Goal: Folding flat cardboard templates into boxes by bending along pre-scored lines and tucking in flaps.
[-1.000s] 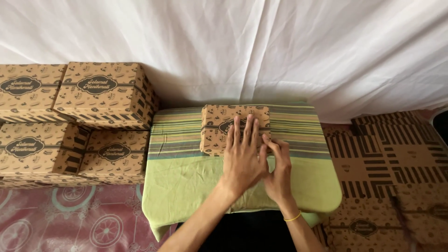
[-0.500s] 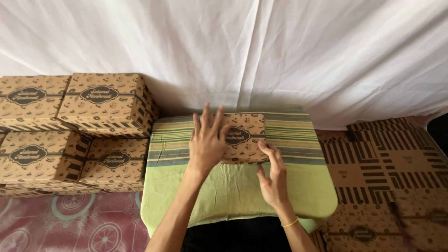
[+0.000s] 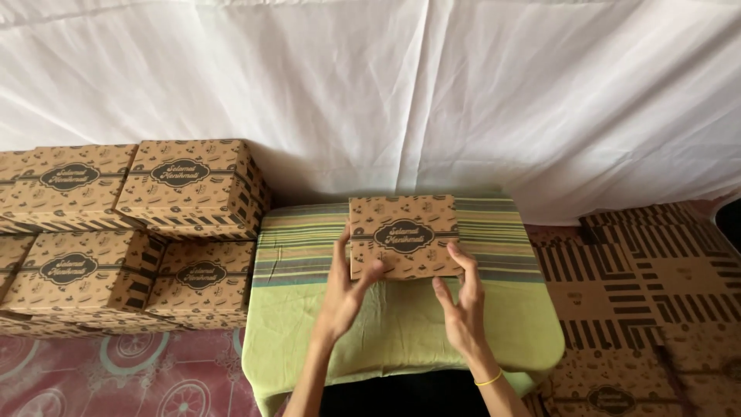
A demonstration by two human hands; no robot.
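Matt printed cardboard box [image 3: 403, 235]; soft striped cloth cover [image 3: 401, 324]

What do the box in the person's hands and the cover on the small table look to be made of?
The box looks like matte brown kraft cardboard printed with dark patterns: crisp folded edges, no gloss. The left hand and right hand grip its near corners. The table cover appears to be woven cloth, green with stripes: it shows soft wrinkles and drapes over the rounded edge.

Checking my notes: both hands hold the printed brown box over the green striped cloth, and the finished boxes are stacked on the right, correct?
Not quite. In the head view both hands hold the printed brown box over the green striped cloth, but the finished boxes are stacked on the left.
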